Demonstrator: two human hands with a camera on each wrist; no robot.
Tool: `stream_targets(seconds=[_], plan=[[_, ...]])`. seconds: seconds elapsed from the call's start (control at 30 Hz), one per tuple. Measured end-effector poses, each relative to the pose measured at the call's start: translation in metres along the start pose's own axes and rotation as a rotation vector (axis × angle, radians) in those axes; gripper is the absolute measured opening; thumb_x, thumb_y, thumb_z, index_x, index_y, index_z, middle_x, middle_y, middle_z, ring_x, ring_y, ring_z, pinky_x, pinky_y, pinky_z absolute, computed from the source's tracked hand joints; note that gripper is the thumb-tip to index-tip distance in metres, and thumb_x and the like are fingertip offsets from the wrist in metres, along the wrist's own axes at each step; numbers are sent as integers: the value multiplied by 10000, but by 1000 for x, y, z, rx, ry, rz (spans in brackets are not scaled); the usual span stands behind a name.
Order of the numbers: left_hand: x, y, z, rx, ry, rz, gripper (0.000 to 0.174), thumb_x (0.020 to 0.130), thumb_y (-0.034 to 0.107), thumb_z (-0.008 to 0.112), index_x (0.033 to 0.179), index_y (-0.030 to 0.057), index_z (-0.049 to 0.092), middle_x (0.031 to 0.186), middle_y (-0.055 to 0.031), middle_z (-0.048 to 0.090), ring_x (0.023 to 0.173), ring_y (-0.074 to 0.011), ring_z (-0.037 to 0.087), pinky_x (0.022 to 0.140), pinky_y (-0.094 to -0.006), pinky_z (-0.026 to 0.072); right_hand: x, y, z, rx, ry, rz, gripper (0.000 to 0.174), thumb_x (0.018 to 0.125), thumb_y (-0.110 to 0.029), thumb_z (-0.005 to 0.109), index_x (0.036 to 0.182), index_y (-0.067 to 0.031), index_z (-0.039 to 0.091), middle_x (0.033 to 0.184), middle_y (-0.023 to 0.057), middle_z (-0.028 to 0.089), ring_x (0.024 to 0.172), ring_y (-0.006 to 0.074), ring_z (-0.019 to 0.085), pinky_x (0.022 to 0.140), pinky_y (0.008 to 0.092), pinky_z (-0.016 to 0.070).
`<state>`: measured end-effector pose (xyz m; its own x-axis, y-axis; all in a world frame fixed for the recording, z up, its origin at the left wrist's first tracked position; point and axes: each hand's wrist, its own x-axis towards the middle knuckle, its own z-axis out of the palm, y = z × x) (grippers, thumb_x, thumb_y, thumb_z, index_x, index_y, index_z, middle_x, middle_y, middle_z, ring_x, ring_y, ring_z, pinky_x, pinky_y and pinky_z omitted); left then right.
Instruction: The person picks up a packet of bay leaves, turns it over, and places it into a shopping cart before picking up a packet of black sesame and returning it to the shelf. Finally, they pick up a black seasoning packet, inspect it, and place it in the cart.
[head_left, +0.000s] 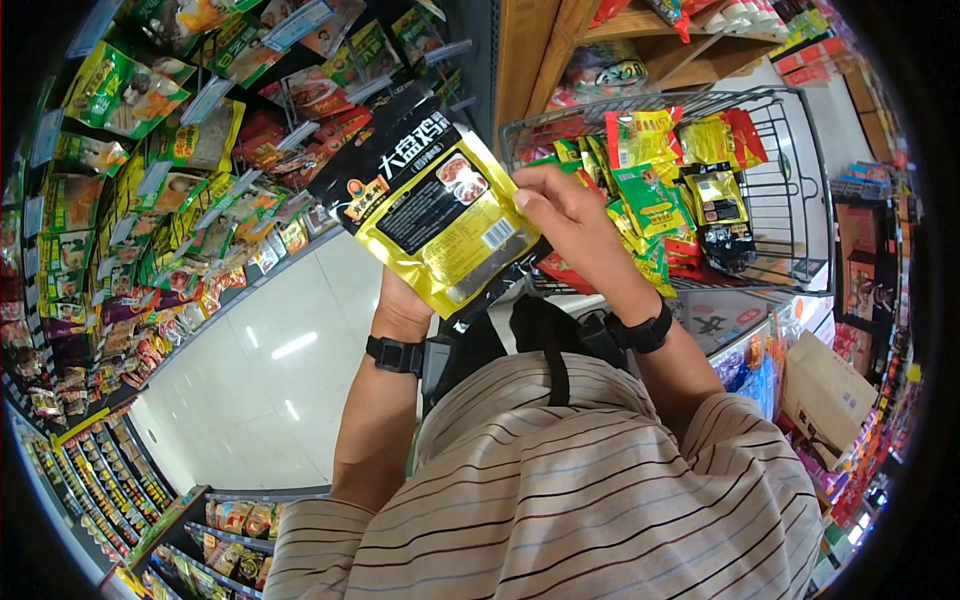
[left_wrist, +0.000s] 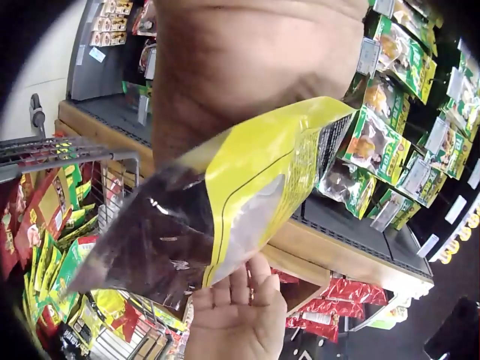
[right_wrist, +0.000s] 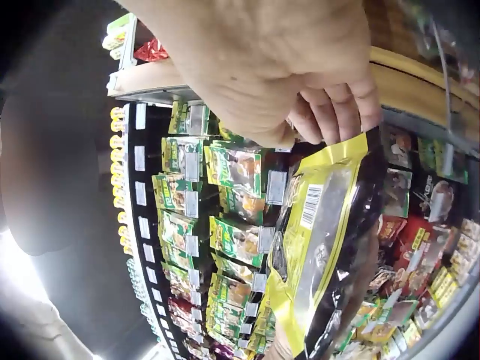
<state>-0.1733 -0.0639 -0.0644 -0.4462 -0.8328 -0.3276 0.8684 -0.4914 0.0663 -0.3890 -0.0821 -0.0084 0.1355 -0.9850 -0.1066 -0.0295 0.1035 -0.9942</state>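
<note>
A yellow-and-black seasoning packet (head_left: 440, 215) with large white Chinese lettering, a small food picture and a barcode is held up before the chest, tilted. My right hand (head_left: 570, 215) pinches its right edge, thumb on the printed face. From below and behind, my left hand (head_left: 405, 300) holds the packet, most of its fingers hidden by it. In the left wrist view the packet (left_wrist: 247, 187) crosses the frame below the left wrist, with the right hand (left_wrist: 236, 307) at its lower edge. The right wrist view shows the barcode side of the packet (right_wrist: 322, 225) under the right fingers.
A wire shopping cart (head_left: 800, 205) at the right holds several red, green and yellow packets (head_left: 650, 195). Shelves of hanging packets (head_left: 190, 190) with price tags line the left. A cardboard box (head_left: 825, 390) stands at the right, and tiled floor (head_left: 270, 340) lies below.
</note>
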Motion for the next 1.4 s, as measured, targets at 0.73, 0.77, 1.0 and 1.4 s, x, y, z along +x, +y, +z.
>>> stream_targets(seconds=[0.73, 0.77, 1.0, 1.4], plan=[[-2, 2, -12, -14, -20, -60, 410, 1017, 312, 487, 1286, 19, 587, 1260, -138, 645, 1107, -289, 632, 976, -459, 514, -4, 18, 0, 1, -62, 98, 136, 976, -158, 592, 988, -28, 630, 849, -48, 604, 772, 11, 506, 678, 204, 434], [-2, 2, -12, -16, -18, -58, 411, 1018, 313, 486, 1287, 20, 586, 1260, -138, 645, 1107, -289, 631, 977, -459, 513, -4, 19, -1, -2, -62, 106, 139, 977, -161, 592, 989, -28, 632, 848, -50, 602, 773, 10, 504, 678, 202, 433], [-1, 4, -12, 25, 33, -46, 396, 1023, 301, 480, 1282, 22, 589, 1247, -134, 652, 1092, -279, 640, 959, -450, 523, -3, 20, -3, -1, -75, 192, 162, 1001, -176, 569, 1029, -28, 627, 904, -55, 561, 862, 27, 491, 776, 201, 411], [3, 12, -23, 35, 81, -20, 375, 1024, 281, 491, 1275, 21, 593, 1232, -134, 660, 1077, -272, 646, 930, -428, 539, 2, 28, -4, -9, -51, 136, 186, 1013, -165, 552, 1078, -17, 644, 939, -44, 591, 890, 30, 514, 818, 203, 423]])
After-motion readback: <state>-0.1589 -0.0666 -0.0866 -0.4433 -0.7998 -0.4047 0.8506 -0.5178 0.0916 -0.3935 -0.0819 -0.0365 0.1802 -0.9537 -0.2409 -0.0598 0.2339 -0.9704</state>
